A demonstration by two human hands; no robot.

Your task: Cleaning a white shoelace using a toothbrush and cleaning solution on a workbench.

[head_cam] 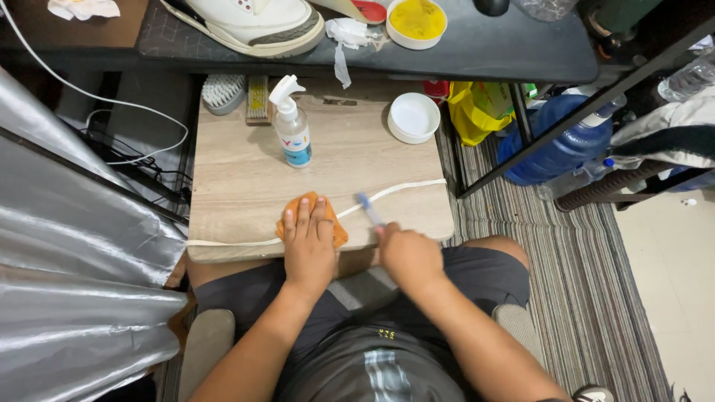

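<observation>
My left hand (308,240) lies flat, fingers together, pressing an orange cloth (337,225) onto a small wooden table (238,171). A long white shoelace (406,187) runs across the table and passes under that hand. My right hand (406,253) is closed around a blue-handled toothbrush (367,208), whose head touches the lace just right of the cloth.
A spray bottle (292,126), a white bowl (414,117) and two brushes (223,92) stand on the table's far part. Behind, a dark shelf (484,52) bears a white sneaker (253,22) and a bowl of yellow stuff (417,21). Silver fabric (67,283) hangs left; a blue water jug (555,145) sits right.
</observation>
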